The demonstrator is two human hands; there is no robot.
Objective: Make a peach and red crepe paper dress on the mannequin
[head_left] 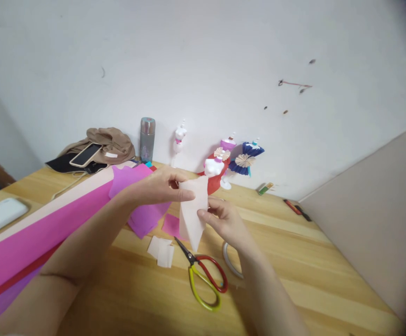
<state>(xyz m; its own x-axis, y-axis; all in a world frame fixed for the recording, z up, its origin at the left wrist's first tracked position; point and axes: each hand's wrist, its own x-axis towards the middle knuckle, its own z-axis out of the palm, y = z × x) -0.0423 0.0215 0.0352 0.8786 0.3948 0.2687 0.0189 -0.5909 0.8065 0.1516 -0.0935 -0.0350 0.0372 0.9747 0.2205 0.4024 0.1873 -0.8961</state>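
A pale pink piece of paper [193,215], tapering to a point at the bottom, is held up above the table between both hands. My left hand [162,186] pinches its upper left part, thumb in front. On its right edge, my right hand [223,218] grips with the thumb in front and the fingers behind. Just below the paper's tip lie scissors [193,259] with one red and one yellow handle, blades slightly apart. Small pale paper pieces [161,251] rest left of the scissors. A pink paper square [171,226] is partly hidden behind the held paper.
Long coloured paper sheets [49,224] and purple paper [147,219] cover the left side. Small dress forms [223,161] stand by the wall with a thermos [147,140], a phone [86,154] and brown cloth [113,142]. A tape roll [231,261] lies beside my right wrist.
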